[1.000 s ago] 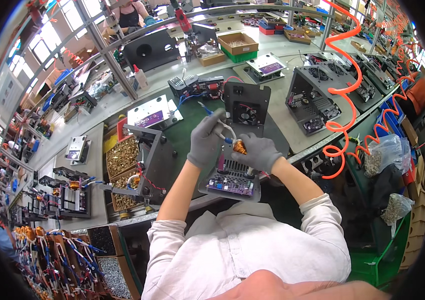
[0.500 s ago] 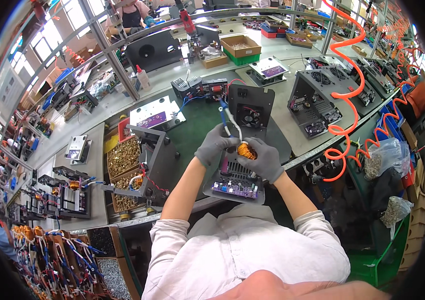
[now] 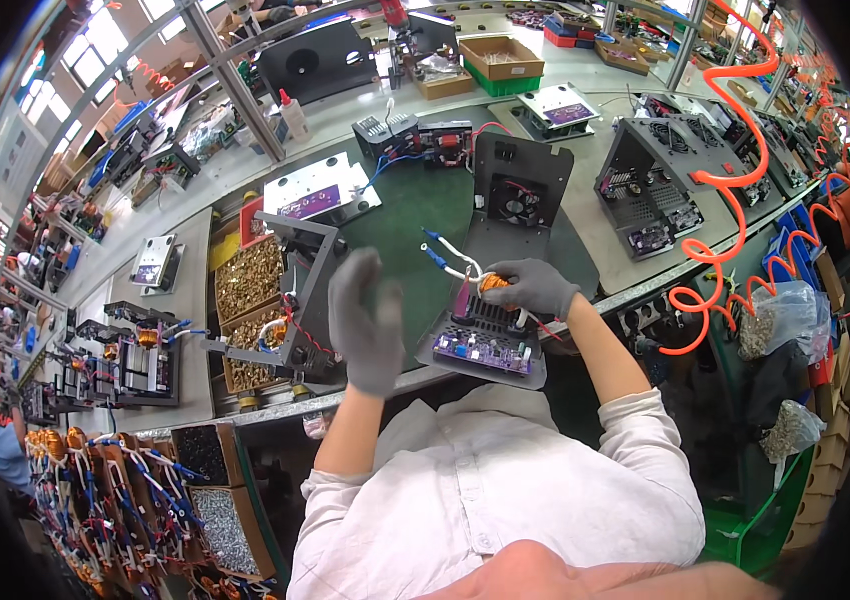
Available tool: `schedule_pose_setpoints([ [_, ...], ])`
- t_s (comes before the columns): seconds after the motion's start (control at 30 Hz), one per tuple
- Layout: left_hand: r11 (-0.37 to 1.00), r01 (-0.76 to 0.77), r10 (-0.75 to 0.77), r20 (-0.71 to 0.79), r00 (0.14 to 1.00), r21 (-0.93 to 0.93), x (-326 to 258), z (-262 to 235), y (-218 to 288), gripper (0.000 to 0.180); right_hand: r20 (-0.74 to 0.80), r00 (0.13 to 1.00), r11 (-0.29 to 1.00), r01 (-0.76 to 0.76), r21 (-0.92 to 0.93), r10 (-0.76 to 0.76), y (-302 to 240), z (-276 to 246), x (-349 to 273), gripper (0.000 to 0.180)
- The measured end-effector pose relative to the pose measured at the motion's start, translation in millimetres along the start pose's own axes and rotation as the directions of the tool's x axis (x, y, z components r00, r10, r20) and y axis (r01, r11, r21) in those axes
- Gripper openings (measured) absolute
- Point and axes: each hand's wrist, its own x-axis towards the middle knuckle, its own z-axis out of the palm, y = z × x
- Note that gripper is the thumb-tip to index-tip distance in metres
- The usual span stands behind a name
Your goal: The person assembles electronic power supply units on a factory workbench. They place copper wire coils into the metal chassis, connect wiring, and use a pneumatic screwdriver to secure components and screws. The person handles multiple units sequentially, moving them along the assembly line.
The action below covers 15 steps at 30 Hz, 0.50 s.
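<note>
My right hand (image 3: 537,288), in a grey glove, grips an orange copper-wound coil (image 3: 494,284) low over the dark vented base of a metal casing. White leads with blue sleeves (image 3: 439,257) run from the coil toward the upper left. A purple circuit board (image 3: 480,352) lies on the near part of that casing, and its upright back panel (image 3: 525,160) carries a black fan. My left hand (image 3: 367,325), also gloved, is raised to the left, apart from the coil, its fingers stretched out and holding nothing. It covers part of a second grey metal frame (image 3: 315,240).
Bins of brass-coloured fasteners (image 3: 248,275) sit left of the frame. A white plate with a purple board (image 3: 323,190) lies farther back. Another dark casing (image 3: 650,190) stands at right, beside a hanging orange coiled hose (image 3: 735,185). Several wired coils (image 3: 105,500) hang at lower left.
My left hand has let go of the coil's leads and moved left and toward me. My right hand still holds the coil, whose leads now lean leftward. The whole view has shifted slightly.
</note>
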Motion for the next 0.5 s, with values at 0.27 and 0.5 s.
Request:
schedule_pose_setpoints([
  [0.27,0.55,-0.805,0.593,0.574,0.565,0.224,-35.1,40.9,33.3,0.041,0.216,0.97,0.975,0.065,0.213,-0.112,11.4,-10.8,8.0,0.055],
  [0.5,0.719,-0.68,0.453,0.646,0.614,0.141,34.1,93.5,25.2,0.04,0.434,0.79,0.902,0.37,0.225,-0.432,46.2,-44.1,42.4,0.039],
])
